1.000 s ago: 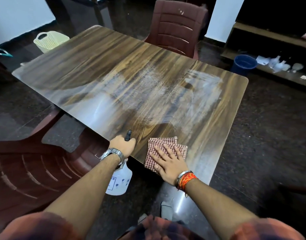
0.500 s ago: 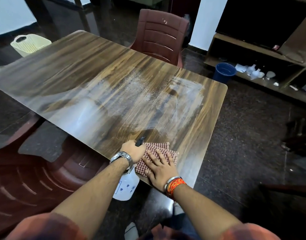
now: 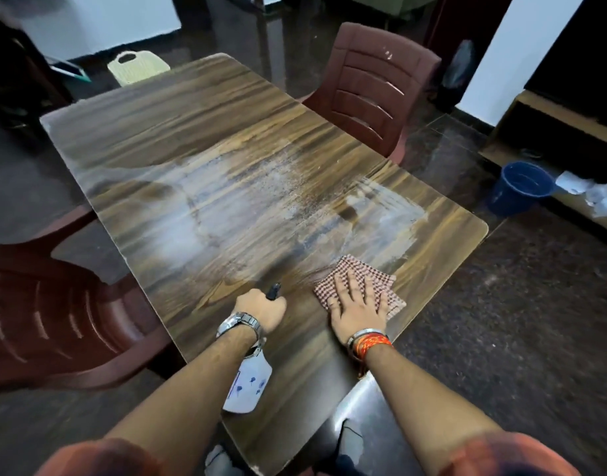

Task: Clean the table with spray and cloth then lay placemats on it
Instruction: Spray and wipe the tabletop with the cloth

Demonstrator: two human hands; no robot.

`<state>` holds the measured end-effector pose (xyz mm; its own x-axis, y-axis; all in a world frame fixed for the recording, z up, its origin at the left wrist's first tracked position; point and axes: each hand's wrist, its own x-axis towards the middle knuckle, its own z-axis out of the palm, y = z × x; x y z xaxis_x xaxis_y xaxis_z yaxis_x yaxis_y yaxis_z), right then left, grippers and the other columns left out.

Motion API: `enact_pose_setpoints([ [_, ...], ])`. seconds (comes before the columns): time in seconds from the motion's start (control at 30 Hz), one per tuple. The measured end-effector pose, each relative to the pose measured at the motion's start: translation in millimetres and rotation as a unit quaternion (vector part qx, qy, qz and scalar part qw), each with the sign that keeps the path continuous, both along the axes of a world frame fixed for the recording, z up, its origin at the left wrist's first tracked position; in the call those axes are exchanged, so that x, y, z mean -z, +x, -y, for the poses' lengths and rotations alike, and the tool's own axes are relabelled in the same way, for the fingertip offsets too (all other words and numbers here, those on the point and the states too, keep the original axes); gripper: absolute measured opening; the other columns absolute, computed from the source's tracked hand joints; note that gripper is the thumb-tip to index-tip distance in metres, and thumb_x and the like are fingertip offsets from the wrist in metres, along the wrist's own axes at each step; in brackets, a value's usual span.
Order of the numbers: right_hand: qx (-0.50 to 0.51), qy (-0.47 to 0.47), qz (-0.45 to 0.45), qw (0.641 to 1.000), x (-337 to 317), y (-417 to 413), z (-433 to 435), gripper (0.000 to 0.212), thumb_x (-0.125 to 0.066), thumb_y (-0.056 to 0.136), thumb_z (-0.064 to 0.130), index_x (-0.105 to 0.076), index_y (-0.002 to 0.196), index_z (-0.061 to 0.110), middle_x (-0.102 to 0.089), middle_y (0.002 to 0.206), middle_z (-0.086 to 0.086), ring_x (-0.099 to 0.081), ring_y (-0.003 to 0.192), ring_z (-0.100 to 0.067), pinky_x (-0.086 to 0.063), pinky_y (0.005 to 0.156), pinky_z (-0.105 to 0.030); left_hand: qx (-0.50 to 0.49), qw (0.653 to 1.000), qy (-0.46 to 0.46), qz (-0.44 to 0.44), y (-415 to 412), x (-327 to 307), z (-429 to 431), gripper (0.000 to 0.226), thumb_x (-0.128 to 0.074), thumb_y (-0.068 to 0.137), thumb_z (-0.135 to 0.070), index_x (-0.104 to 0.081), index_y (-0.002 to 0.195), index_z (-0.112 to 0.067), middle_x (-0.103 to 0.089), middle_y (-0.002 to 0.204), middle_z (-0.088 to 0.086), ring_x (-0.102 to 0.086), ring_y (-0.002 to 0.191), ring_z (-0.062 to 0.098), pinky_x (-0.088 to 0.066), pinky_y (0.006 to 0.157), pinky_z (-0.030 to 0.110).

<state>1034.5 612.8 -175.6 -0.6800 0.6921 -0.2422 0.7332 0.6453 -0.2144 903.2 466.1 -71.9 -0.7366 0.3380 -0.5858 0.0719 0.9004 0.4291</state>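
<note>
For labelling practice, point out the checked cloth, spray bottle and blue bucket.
checked cloth (image 3: pixel 351 263): head view, far corner.
spray bottle (image 3: pixel 249 384): head view, white body.
blue bucket (image 3: pixel 508 203): head view, outer wall.

A wood-grain table (image 3: pixel 192 108) with rounded corners, its glossy top streaked with pale, wet smears and fine droplets across the middle and towards the right end; a red-and-white checked cloth (image 3: pixel 362 269), folded, lies flat near the table's near right edge at the fringe of the smears, pressed under the spread fingers of the right hand (image 3: pixel 360 309); a white spray bottle (image 3: pixel 249 386) with small blue motifs, gripped at the neck by the left hand (image 3: pixel 261 312), hangs over the near edge, its black nozzle pointing across the tabletop.
</note>
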Motion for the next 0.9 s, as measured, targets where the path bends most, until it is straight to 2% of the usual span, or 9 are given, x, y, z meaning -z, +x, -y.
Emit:
enact_pose_setpoints([
  [0.17,-0.012,0.014,-0.027,0.999,-0.2,-18.1,13.2,0.059,-0.02,0.089,0.052,-0.026,0.147,0.042,-0.021,0.157,0.01,-0.013,0.146,-0.03,0.002,0.112,-0.059,-0.073,0.997,-0.005,-0.002,9.1,5.1,-6.1,0.035,-0.052,0.079,-0.042,-0.068,0.091,-0.012,-0.07,0.085,0.01,-0.065,0.072,0.028,-0.054,0.069,0.03],
  [0.27,-0.191,0.013,-0.057,0.98,3.4,-35.3,40.9,0.054,-0.032,0.088,0.051,-0.041,0.14,0.039,-0.035,0.152,0.006,-0.024,0.142,-0.035,-0.004,0.11,-0.061,-0.106,0.994,-0.012,-0.018,3.5,8.1,-5.2,0.037,-0.055,0.08,-0.042,-0.069,0.092,-0.011,-0.069,0.092,0.012,-0.063,0.08,0.031,-0.049,0.071,0.03],
  [0.43,-0.437,-0.002,-0.055,0.898,4.8,-68.3,37.6,0.05,-0.03,0.093,0.051,-0.045,0.138,0.033,-0.026,0.156,0.008,-0.008,0.147,-0.028,0.001,0.114,-0.058,-0.133,0.99,-0.017,-0.037,-8.1,3.9,-8.6,0.039,-0.052,0.088,-0.042,-0.069,0.089,-0.006,-0.067,0.09,0.014,-0.065,0.088,0.037,-0.049,0.071,0.031],
  [0.5,-0.396,-0.012,-0.051,0.917,3.4,-78.4,14.4,0.055,-0.025,0.091,0.053,-0.043,0.14,0.036,-0.028,0.155,0.009,-0.017,0.146,-0.026,-0.007,0.114,-0.058,-0.14,0.989,-0.018,-0.036,-13.9,5.1,-9.2,0.038,-0.053,0.087,-0.04,-0.068,0.087,-0.005,-0.069,0.092,0.018,-0.064,0.081,0.036,-0.043,0.064,0.029],
  [0.57,-0.255,-0.011,-0.04,0.966,1.5,-85.1,-24.7,0.061,-0.018,0.087,0.055,-0.033,0.144,0.042,-0.024,0.157,0.01,-0.02,0.145,-0.026,-0.013,0.113,-0.058,-0.159,0.987,-0.016,-0.026,-18.9,2.8,-9.9,0.036,-0.055,0.085,-0.038,-0.067,0.086,-0.004,-0.068,0.085,0.016,-0.061,0.065,0.029,-0.039,0.052,0.025],
  [0.63,-0.152,0.019,-0.024,0.988,3.0,-85.9,-76.5,0.06,-0.016,0.088,0.055,-0.021,0.147,0.045,-0.014,0.159,0.012,-0.014,0.146,-0.026,-0.007,0.116,-0.055,-0.172,0.985,-0.019,-0.022,-22.4,1.9,-10.3,0.034,-0.055,0.085,-0.037,-0.066,0.084,-0.005,-0.066,0.077,0.012,-0.057,0.056,0.022,-0.034,0.044,0.023],
  [0.77,0.008,-0.03,0.033,0.999,-2.6,-76.3,-148.4,0.057,-0.018,0.095,0.052,-0.002,0.149,0.045,0.005,0.16,0.012,0.005,0.147,-0.026,0.005,0.116,-0.053,-0.189,0.982,-0.002,-0.018,-17.1,2.5,-14.7,0.029,-0.056,0.085,-0.035,-0.064,0.075,-0.009,-0.065,0.072,0.009,-0.058,0.058,0.022,-0.037,0.048,0.023],
  [0.83,0.005,-0.005,0.026,1.0,0.7,-78.4,-130.6,0.057,-0.023,0.095,0.05,-0.008,0.15,0.042,0.0,0.161,0.009,-0.002,0.147,-0.03,0.002,0.116,-0.054,-0.188,0.982,0.004,-0.011,-12.7,3.6,-20.2,0.026,-0.056,0.084,-0.035,-0.06,0.07,-0.013,-0.065,0.073,0.008,-0.058,0.06,0.022,-0.036,0.049,0.024],
  [0.9,-0.133,0.022,-0.022,0.991,-0.7,-71.7,-92.8,0.057,-0.03,0.091,0.049,-0.028,0.147,0.038,-0.02,0.158,0.005,-0.023,0.143,-0.034,-0.012,0.115,-0.054,-0.191,0.982,0.005,-0.002,-8.7,1.2,-28.5,0.024,-0.055,0.084,-0.035,-0.059,0.07,-0.016,-0.065,0.075,0.008,-0.057,0.059,0.021,-0.034,0.047,0.023],
])
